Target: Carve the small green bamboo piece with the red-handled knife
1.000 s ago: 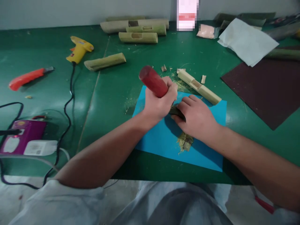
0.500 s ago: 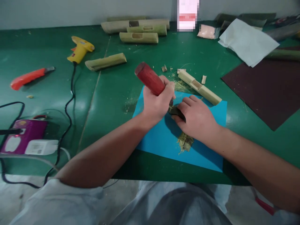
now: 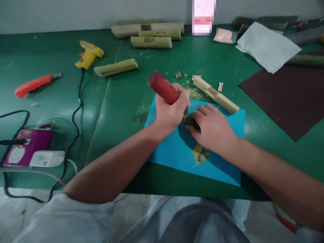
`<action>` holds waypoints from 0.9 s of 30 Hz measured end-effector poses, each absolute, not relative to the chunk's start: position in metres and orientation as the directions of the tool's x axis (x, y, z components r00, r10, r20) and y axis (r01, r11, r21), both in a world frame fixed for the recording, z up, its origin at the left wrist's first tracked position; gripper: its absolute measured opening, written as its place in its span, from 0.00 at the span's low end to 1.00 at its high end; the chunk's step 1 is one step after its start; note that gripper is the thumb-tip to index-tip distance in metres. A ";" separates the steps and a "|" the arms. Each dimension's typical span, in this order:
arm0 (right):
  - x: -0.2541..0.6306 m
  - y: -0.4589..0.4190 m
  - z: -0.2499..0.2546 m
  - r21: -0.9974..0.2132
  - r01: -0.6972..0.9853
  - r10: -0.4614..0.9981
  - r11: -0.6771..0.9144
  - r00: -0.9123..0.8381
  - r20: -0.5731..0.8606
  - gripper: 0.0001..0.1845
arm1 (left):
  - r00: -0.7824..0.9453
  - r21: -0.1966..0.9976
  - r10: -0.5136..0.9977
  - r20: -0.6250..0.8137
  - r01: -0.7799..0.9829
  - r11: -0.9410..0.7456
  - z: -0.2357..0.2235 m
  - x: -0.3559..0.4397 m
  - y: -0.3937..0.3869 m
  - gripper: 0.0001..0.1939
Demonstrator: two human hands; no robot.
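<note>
My left hand [image 3: 170,113] is closed round the red wooden handle [image 3: 162,87] of a tool, which slants up and to the left. My right hand [image 3: 212,128] lies curled over a small dark piece [image 3: 191,122] on the blue mat [image 3: 177,152] and presses it down. The tool's working end is hidden between the two hands. A heap of greenish shavings [image 3: 200,153] lies on the mat just below my right hand. A pale bamboo piece with a cut slot [image 3: 216,94] lies at the mat's far edge.
On the green table [image 3: 50,94] are a yellow glue gun [image 3: 88,55] with a black cord, an orange utility knife [image 3: 32,84], a purple box [image 3: 27,152], several bamboo sections [image 3: 149,33], white paper [image 3: 265,45] and a dark brown sheet [image 3: 286,94].
The red handle tipped a little to the left and came back; both hands stay in place on the blue mat. The view shifted slightly.
</note>
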State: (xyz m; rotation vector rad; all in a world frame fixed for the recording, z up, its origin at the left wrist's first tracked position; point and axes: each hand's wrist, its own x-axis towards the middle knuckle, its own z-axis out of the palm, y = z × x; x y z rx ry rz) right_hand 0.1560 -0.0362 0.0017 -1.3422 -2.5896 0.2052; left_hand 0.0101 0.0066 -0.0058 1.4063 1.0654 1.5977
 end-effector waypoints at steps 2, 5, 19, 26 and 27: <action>0.156 -0.036 0.002 -0.223 0.788 0.818 0.574 -0.562 0.119 0.11 | -0.133 0.931 0.924 0.359 -0.013 -0.364 -0.006 0.010 0.007 0.19; 0.155 -0.036 0.004 -0.218 0.794 0.822 0.568 -0.560 0.100 0.12 | -0.124 0.932 0.925 0.359 -0.002 -0.362 -0.007 0.009 0.008 0.19; 0.157 -0.036 0.001 -0.237 0.783 0.817 0.576 -0.560 0.136 0.11 | -0.102 0.916 0.910 0.401 0.025 -0.401 -0.009 0.008 0.007 0.24; 0.154 -0.036 0.000 -0.246 0.772 0.810 0.586 -0.572 0.134 0.11 | -0.005 0.879 0.879 0.477 0.019 -0.477 -0.009 0.010 0.008 0.20; 0.153 -0.036 0.000 -0.253 0.767 0.806 0.590 -0.577 0.131 0.11 | -0.011 0.876 0.876 0.483 0.000 -0.483 -0.009 0.010 0.008 0.19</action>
